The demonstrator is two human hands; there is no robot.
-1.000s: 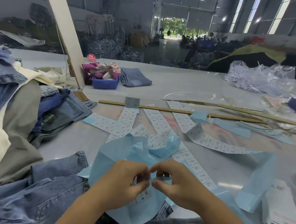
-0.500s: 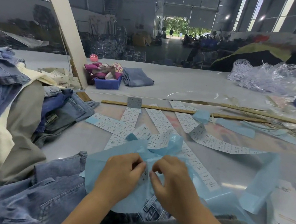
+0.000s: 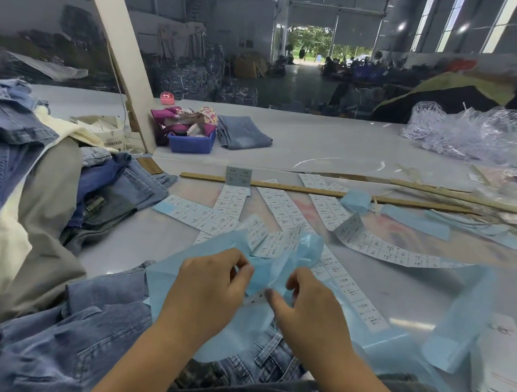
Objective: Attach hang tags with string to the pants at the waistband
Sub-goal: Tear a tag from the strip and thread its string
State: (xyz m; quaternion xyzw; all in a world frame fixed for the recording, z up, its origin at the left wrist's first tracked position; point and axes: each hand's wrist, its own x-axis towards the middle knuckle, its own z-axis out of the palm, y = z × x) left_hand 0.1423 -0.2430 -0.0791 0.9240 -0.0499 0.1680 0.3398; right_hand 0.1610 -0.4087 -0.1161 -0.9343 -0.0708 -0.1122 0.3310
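Observation:
My left hand (image 3: 209,289) and my right hand (image 3: 305,312) meet over a light-blue backing sheet (image 3: 174,286) that lies on blue denim pants (image 3: 70,335) at the table's near edge. Between the fingertips of both hands is a small white printed sticker (image 3: 256,298); the right thumb presses on it and the left fingers pinch the blue sheet beside it. Strips of white printed labels (image 3: 284,211) fan out across the table beyond my hands. A stack of white hang tags (image 3: 506,375) lies at the right edge. No string is visible in my hands.
A heap of jeans and beige garments (image 3: 21,190) fills the left side. A wooden ruler (image 3: 321,192) crosses the table's middle. A blue bin (image 3: 189,144), folded jeans (image 3: 243,132) and a clear plastic bag (image 3: 468,131) sit farther back.
My hands have drawn slightly apart and the blue sheet has lifted and crumpled between them. The small white sticker now shows between my fingertips.

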